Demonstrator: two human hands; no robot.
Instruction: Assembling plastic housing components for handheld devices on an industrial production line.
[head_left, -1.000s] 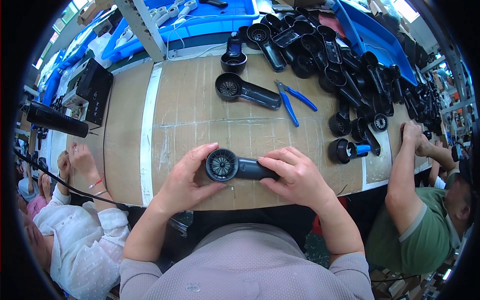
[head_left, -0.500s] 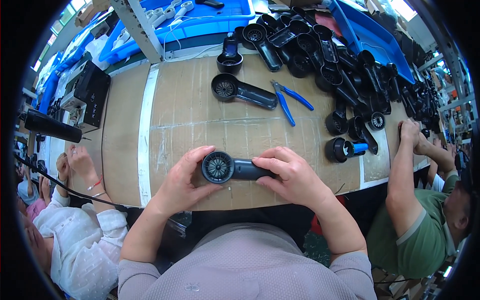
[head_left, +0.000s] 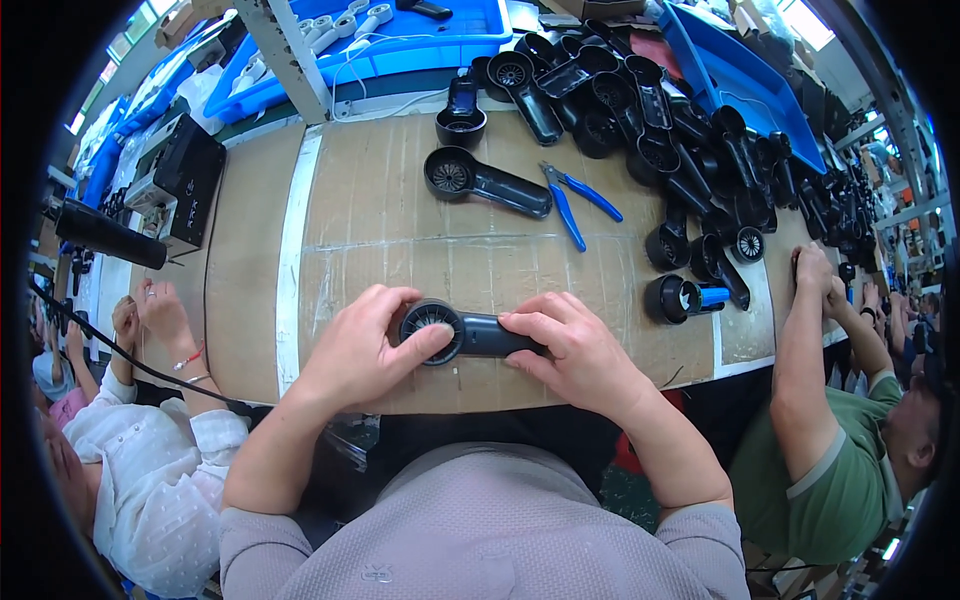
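- a worker's left hand [head_left: 365, 345] and right hand [head_left: 570, 345] hold a black hair dryer shell [head_left: 462, 333] flat at the near edge of the bench [head_left: 330, 215], just in front of the body.
- the left fingers curl around the round head, thumb pressed on the grille [head_left: 431, 320]; the right fingers close over the handle, which is mostly hidden under them.
- judged from this grip, the step is seating or checking the grille in the round head; it is best done with the handle pinned against the bench and the thumb pressing evenly around the rim, not at one spot.
- keeping the shell low and near the bench edge looks wise, so a slip lands on cardboard rather than the floor.
- a second shell [head_left: 485, 182] lies toward the far edge, mid bench, with blue-handled pliers [head_left: 575, 200] just beside it on the right.
- a heap of black shells [head_left: 690, 130] fills the far right corner, next to a tilted blue bin [head_left: 745, 80]; a blue tray [head_left: 400, 45] sits past the far edge.
- one shell with a blue part [head_left: 680, 298] stands near the right edge.
- two other people work at the left and right ends; their hands stay well apart from the held shell.
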